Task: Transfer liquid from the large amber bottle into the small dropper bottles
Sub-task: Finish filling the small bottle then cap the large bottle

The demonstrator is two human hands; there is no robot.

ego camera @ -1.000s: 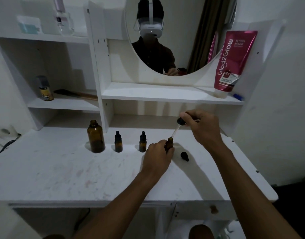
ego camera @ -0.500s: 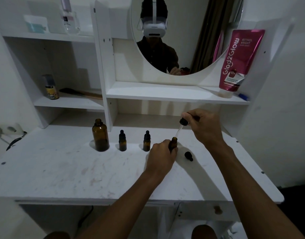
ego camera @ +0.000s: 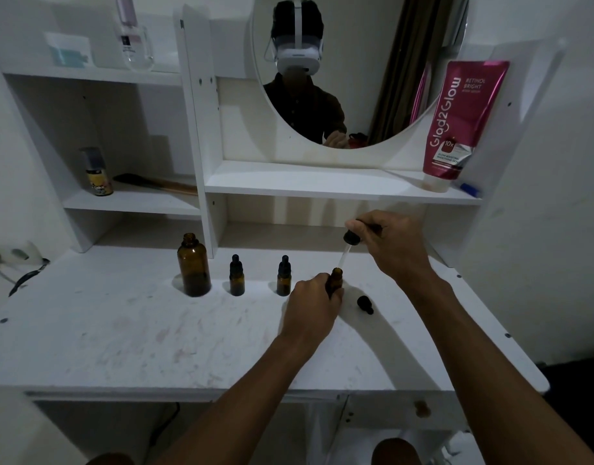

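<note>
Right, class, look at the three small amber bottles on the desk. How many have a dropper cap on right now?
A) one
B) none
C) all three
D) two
D: the left capped bottle and the right capped bottle wear black dropper caps; the third small bottle, gripped by the left hand, is open, with the dropper held by the right hand at its mouth.

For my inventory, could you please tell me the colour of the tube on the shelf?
Magenta tube, white lettering; head view.
</note>
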